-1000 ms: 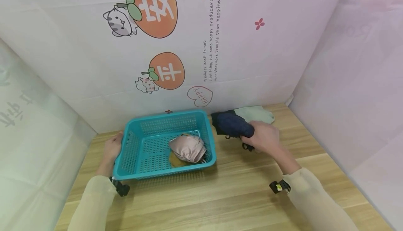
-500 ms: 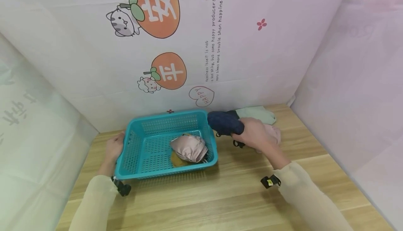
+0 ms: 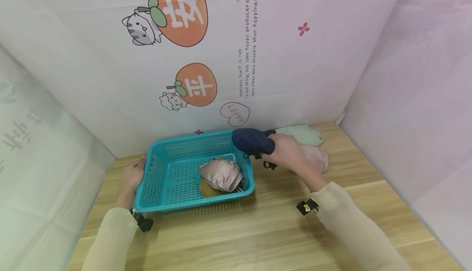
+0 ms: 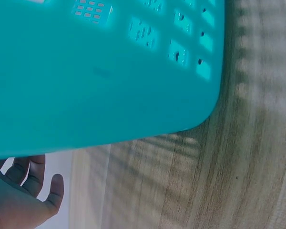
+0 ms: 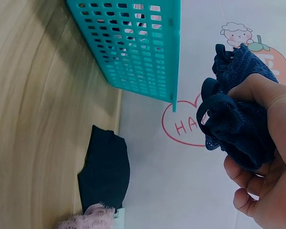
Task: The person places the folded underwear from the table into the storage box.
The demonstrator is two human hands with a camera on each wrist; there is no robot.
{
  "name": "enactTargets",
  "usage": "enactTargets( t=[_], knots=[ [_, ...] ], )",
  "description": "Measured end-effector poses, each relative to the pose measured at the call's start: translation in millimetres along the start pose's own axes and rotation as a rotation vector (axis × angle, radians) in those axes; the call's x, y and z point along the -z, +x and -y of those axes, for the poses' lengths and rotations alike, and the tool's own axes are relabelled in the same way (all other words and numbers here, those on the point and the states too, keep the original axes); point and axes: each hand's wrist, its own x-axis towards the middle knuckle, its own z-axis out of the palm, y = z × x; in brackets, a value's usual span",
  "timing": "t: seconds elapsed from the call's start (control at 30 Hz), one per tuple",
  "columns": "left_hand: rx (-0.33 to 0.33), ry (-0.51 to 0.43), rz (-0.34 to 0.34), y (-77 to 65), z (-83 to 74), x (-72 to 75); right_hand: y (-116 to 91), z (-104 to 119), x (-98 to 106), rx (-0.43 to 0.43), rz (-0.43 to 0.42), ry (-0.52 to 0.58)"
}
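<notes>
My right hand [image 3: 285, 150] grips a bunched navy lace bra [image 5: 243, 119], its straps looping out in the right wrist view. The bra is held in the air over the right end of a turquoise plastic basket [image 3: 191, 202]. At the basket's left end, my left hand [image 3: 133, 175] holds the rim; in the left wrist view its fingertips are partly hidden behind the wall. Inside the basket, at the right, a pale pink satin garment [image 3: 221, 174] lies on a mustard one [image 3: 208, 189].
Right of the basket on the wooden table [image 3: 236, 238] lie a black garment [image 5: 105, 164], a pale green garment [image 3: 304, 135] and a pink lace-edged garment [image 3: 318, 156]. Printed white cloth walls [image 3: 280, 66] stand behind and on both sides.
My right hand has moved left with the navy bra, from above the garments to the basket's right edge. The left hand and the basket have stayed put.
</notes>
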Motion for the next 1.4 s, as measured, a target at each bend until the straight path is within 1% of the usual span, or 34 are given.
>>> enactTargets(
  t=[0.2, 0.37, 0.5, 0.7, 0.87, 1.1, 1.4],
  knots=[
    [0.002, 0.026, -0.019, 0.8, 1.8, -1.0, 9, 9, -2, -0.003, 0.016, -0.015],
    [0.007, 0.028, -0.022, 1.4, 1.6, -1.0, 18, 14, -6, 0.037, 0.003, -0.022],
    [0.006, 0.02, -0.018, 2.1, 0.6, -0.4, 26, 19, -9, 0.062, 0.003, -0.006],
    [0.004, 0.02, -0.009, 1.7, 0.6, 0.3, 35, 31, -13, 0.082, 0.024, 0.003],
    [0.007, 0.025, -0.013, 1.0, 1.0, -0.7, 42, 37, -19, 0.092, 0.048, 0.005],
    [0.021, 0.029, -0.027, 1.5, 3.0, -1.3, 53, 43, -28, 0.111, 0.085, -0.027],
    [0.036, 0.028, -0.025, 1.5, 0.7, -2.1, 67, 53, -39, 0.183, 0.091, -0.057]
  ],
)
